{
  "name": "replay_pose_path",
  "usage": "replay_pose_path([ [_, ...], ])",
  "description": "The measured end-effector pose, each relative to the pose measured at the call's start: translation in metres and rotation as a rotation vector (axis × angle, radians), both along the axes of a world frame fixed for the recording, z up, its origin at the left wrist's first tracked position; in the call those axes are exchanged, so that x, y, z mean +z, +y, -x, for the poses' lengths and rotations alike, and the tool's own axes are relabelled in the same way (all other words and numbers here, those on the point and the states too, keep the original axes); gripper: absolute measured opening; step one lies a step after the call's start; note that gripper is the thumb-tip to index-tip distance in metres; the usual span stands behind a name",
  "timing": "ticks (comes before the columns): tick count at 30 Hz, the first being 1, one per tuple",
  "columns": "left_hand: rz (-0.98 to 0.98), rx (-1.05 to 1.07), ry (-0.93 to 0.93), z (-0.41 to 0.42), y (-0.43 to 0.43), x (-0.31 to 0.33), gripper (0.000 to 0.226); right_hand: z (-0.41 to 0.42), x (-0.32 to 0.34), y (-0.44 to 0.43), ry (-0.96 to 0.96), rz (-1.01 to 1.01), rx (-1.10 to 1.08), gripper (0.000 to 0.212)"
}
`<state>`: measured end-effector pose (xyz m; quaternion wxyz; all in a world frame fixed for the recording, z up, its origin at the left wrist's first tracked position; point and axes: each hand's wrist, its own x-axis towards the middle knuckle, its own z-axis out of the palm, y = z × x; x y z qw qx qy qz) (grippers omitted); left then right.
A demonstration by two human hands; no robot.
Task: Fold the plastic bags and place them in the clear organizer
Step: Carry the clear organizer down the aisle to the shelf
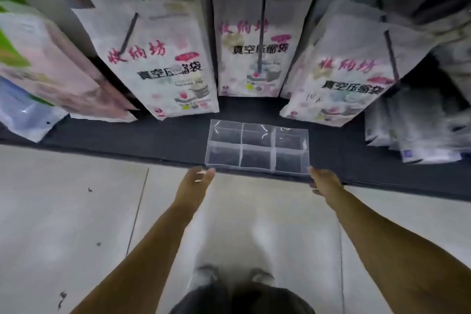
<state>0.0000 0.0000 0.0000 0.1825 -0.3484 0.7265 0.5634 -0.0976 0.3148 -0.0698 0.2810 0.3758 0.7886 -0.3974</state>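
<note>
A clear organizer (pixel 257 146) with six empty compartments sits at the front edge of a dark shelf (pixel 127 140). My left hand (pixel 197 182) reaches to its near left corner, with straight fingers whose tips touch the rim. My right hand (pixel 323 182) is at the near right corner, fingertips against the wall and thumb hanging below. Neither hand holds a bag. The picture is blurred, so I cannot make out a firm grip on the organizer.
Printed white vacuum-bag packs (pixel 158 58) (pixel 254 41) (pixel 349 69) hang on pegs above and behind the organizer. More packs lean at the left (pixel 51 71) and lie stacked at the right (pixel 418 130). Below is a pale tiled floor (pixel 63 211), with my shoes (pixel 204 276) on it.
</note>
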Motion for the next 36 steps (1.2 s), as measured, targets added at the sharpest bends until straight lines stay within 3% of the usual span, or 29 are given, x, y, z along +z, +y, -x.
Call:
replay_pose_path([
  [3,0.038,-0.071,0.039,0.013,0.001,-0.039,0.015,0.014,-0.040,0.001,0.004,-0.040,0.047,0.039],
  [9,0.053,-0.082,0.003,0.022,0.002,-0.081,0.024,0.028,-0.090,0.005,-0.017,0.114,-0.190,0.031],
  [12,0.066,-0.146,-0.049,0.017,0.004,-0.075,0.024,0.024,-0.083,0.006,-0.032,0.194,-0.297,0.017],
  [15,0.049,-0.179,-0.093,0.007,0.006,-0.051,0.027,0.002,-0.057,0.005,-0.021,0.275,-0.370,0.016],
  [20,0.061,-0.283,-0.159,-0.011,0.010,0.037,0.034,-0.060,0.031,0.002,-0.006,0.440,-0.566,0.008],
  [25,0.049,-0.373,-0.178,-0.035,0.018,0.171,0.030,-0.133,0.172,0.007,0.007,0.489,-0.751,0.012],
  [30,0.007,-0.475,-0.122,-0.070,0.026,0.317,0.024,-0.203,0.334,0.018,0.009,0.479,-0.732,0.020],
  [36,0.060,-0.707,-0.063,-0.102,0.047,0.451,0.013,-0.284,0.481,0.042,0.161,0.611,-0.795,0.022],
])
